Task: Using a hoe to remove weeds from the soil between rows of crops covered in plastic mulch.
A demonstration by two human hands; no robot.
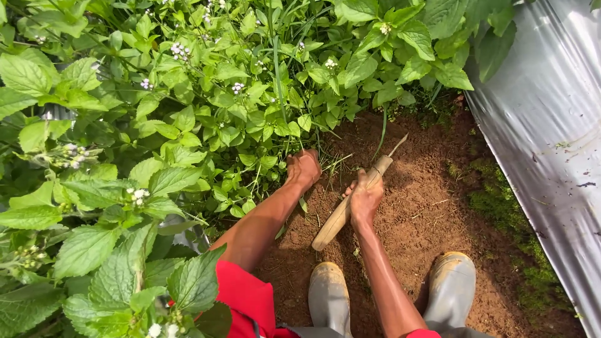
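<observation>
I looked down through the head camera and saw two bare arms reaching out over brown dirt (432, 213). The right hand (365, 199) was wrapped around a wooden handle (341, 213). Its fingers (358, 185) were curled tight and pressed together around the wood. The handle lay slanted, with its thick round end near the boots and its thin end pointing up toward the plants. A thin metal tip (397, 145) stuck out past the wood, just above the dirt.

The left hand (303, 168) was down at the edge of the green weeds (206, 112), right where the leaves met the dirt. It looked closed like a fist at the bottom of the stems, but I could not tell if its fingers were pinching a stem, because leaves and the back of the hand hid them. The two hands were near each other but not touching.

Two muddy grey rubber boots (328, 297) stood on the dirt below the hands. A red sleeve (247, 297) showed at the bottom. A shiny silver plastic sheet (551, 125) lay along the right side, with green moss (501, 200) beside it.
</observation>
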